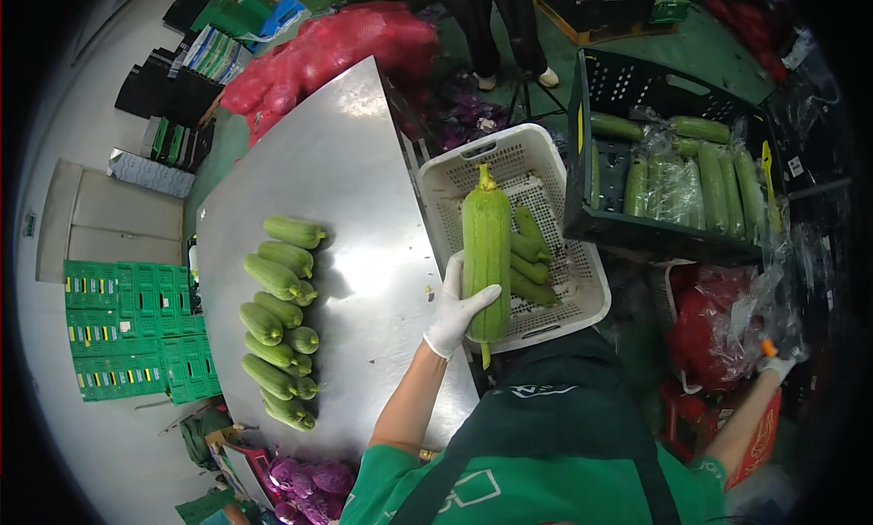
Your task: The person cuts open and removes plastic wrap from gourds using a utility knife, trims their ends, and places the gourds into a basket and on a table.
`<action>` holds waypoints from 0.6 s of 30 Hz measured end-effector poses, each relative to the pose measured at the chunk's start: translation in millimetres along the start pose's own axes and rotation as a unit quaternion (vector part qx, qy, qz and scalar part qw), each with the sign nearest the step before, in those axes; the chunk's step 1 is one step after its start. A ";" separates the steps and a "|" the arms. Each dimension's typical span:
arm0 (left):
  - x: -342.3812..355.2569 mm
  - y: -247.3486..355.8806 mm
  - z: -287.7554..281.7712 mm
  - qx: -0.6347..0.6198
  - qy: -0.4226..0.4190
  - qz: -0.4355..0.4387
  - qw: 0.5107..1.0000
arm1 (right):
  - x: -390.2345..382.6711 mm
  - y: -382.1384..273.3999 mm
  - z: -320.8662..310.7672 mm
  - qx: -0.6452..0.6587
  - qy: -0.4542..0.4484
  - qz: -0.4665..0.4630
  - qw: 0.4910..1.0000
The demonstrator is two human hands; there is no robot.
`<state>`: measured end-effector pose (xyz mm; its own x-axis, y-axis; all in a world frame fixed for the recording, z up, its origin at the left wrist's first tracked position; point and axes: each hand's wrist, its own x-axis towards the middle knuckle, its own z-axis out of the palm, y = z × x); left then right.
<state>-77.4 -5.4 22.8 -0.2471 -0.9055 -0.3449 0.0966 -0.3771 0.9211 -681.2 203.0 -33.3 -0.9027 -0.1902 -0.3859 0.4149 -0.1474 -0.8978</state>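
Observation:
In my gloved left hand (462, 309) is a large green loofah gourd (487, 243), its yellowish stem end up, thumb across the front. It is above a white perforated plastic basket (584, 316), where several smaller loofah gourds (531, 261) lie. My gloved right hand (780, 365) is far out to the right beside clear plastic bags (735, 330). A small orange piece (768, 348) shows at its fingers, which look closed; what they hold is unclear. On the steel table (364, 189), several loofah gourds (273, 275) are piled in a column.
A dark green crate (668, 234) at the right holds several loofah gourds, some in clear plastic. Red net sacks (336, 48) lie beyond the table. Green crates (136, 330) are stacked at the left. Purple cabbages (314, 484) sit near the front. Another person's legs (491, 25) stand at the back.

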 end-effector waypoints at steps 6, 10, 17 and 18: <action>2.7 -3.7 16.4 -0.027 -0.035 0.009 0.999 | -93.8 102.6 50.7 -0.167 -0.074 0.062 0.981; 1.4 -4.2 22.2 -0.025 -0.064 0.009 0.998 | -199.2 102.4 179.9 -0.162 -0.243 0.036 0.956; -6.0 5.0 41.1 -0.058 -0.078 -0.018 0.995 | -306.0 110.5 269.0 -0.252 -0.608 0.027 0.753; -7.7 4.6 41.6 -0.057 -0.073 -0.017 0.996 | -318.0 110.8 280.0 -0.240 -0.612 0.060 0.751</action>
<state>-115.3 7.9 37.2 -0.3881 -0.8571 -0.3388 0.1931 -0.4351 0.8794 -316.3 -24.6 49.3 0.0415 -0.9673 -0.2503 0.1303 0.2536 -0.9585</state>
